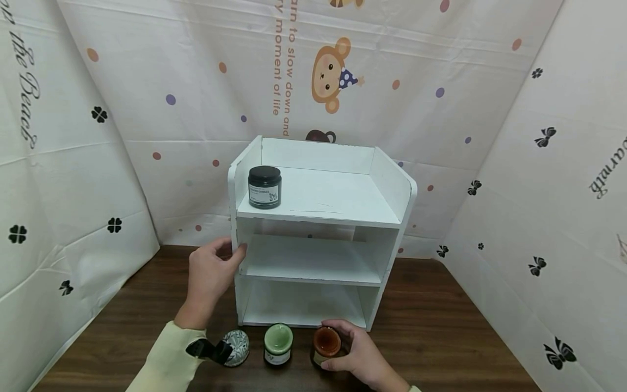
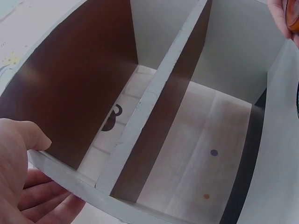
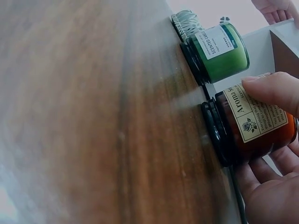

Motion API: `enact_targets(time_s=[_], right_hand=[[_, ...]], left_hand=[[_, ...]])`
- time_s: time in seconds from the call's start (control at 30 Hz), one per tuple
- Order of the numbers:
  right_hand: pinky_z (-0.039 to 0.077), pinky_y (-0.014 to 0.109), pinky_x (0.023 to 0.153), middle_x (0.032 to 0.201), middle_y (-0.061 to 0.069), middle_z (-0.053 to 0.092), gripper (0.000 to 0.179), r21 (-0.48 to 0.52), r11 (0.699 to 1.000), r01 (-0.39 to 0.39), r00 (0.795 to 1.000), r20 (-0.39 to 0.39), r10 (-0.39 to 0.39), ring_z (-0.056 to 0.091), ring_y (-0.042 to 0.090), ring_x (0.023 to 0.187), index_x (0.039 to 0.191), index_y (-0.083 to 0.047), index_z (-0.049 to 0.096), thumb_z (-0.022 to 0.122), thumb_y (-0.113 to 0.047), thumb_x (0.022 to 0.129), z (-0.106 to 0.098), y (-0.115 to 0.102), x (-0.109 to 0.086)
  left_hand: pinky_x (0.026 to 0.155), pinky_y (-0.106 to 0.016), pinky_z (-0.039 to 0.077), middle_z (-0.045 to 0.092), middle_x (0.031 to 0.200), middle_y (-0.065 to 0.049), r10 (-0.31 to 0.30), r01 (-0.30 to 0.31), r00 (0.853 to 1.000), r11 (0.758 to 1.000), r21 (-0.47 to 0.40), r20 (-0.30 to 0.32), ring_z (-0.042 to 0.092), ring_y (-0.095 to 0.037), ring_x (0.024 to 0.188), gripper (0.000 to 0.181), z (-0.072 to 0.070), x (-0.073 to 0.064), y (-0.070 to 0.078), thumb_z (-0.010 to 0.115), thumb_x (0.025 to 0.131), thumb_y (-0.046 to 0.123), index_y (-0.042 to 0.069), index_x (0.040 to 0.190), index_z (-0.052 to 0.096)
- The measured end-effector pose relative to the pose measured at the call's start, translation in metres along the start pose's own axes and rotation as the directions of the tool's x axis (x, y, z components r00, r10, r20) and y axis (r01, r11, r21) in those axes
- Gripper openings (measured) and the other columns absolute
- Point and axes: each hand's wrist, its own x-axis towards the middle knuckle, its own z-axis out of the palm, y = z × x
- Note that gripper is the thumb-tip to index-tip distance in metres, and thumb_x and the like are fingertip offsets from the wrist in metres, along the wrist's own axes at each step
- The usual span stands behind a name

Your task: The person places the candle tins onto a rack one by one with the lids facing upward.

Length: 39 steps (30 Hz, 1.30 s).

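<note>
A white three-tier shelf [image 1: 313, 282] stands on the table. My left hand [image 1: 211, 277] grips the front edge of its left side panel, thumb inside and fingers outside, as the left wrist view shows. At the shelf's front right, my right hand [image 1: 360, 351] holds an amber candle jar [image 3: 259, 119] between thumb and fingers. That jar has a cream label, and its black lid faces down at the tabletop. Left of it is a green candle jar [image 1: 278, 340], also lid-down. A round patterned tin [image 1: 237, 347] lies farther left, partly behind the left wrist's strap.
A black-lidded candle jar [image 1: 265, 188] stands upright at the left of the shelf's top tier. The dark wooden table [image 1: 431, 326] is bounded by printed cloth [image 1: 196, 109] at the back and both sides.
</note>
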Motion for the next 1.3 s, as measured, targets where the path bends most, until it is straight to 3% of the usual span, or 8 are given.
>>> enact_targets(time_s=[0.77,1.03,1.3], right_hand=[[0.048,0.019,0.099,0.14,0.023,0.061,0.075,0.021,1.0,0.018,1.0,0.001,-0.018,0.065,0.007,0.117,0.142,0.006,0.051,0.087,-0.005,0.077,-0.0033,0.0018,0.0],[0.049,0.018,0.099,0.141,0.029,0.057,0.074,0.068,0.998,0.008,1.0,0.012,-0.009,0.064,0.005,0.118,0.142,0.008,0.05,0.087,-0.002,0.078,-0.0016,-0.0021,-0.0014],[0.051,0.019,0.098,0.139,0.025,0.06,0.074,0.036,0.999,0.019,1.0,0.006,-0.019,0.066,0.007,0.116,0.141,0.008,0.051,0.087,-0.005,0.077,-0.0027,-0.0014,-0.001]], left_hand=[[0.075,-0.047,0.062,0.079,0.097,-0.016,-0.01,0.01,1.0,1.0,-0.004,0.003,0.076,-0.028,0.088,0.029,-0.0013,-0.0003,0.0014,0.075,0.091,0.028,0.005,0.11,0.079],[0.075,-0.046,0.062,0.079,0.098,-0.015,-0.01,0.01,1.0,1.0,0.003,0.01,0.076,-0.028,0.088,0.03,-0.0013,0.0001,0.0003,0.074,0.092,0.029,0.005,0.11,0.078],[0.076,-0.047,0.062,0.079,0.099,-0.015,-0.014,0.014,1.0,1.0,0.002,0.017,0.076,-0.028,0.089,0.031,-0.001,0.0002,-0.0002,0.074,0.092,0.029,0.005,0.111,0.078]])
